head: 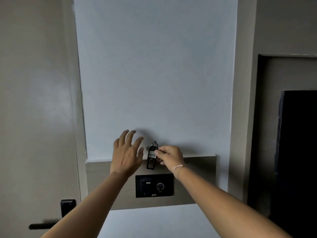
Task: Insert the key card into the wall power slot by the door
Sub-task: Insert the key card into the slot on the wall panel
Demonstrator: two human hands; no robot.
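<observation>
My right hand (pixel 169 156) pinches a black key card (pixel 151 158) with a white numbered label and a metal ring on top. The card hangs upright in front of the wall, a short way above the black wall panel (pixel 154 185). The power slot (pixel 147 183) sits in the left half of that panel, a round dial in the right half. My left hand (pixel 127 153) is raised beside the card on its left, fingers spread, holding nothing.
A brown wooden strip (pixel 199 170) carries the panel across the pale wall. The door (pixel 34 117) stands at the left with its black lock and lever handle (pixel 51 219). A dark opening (pixel 296 152) lies to the right.
</observation>
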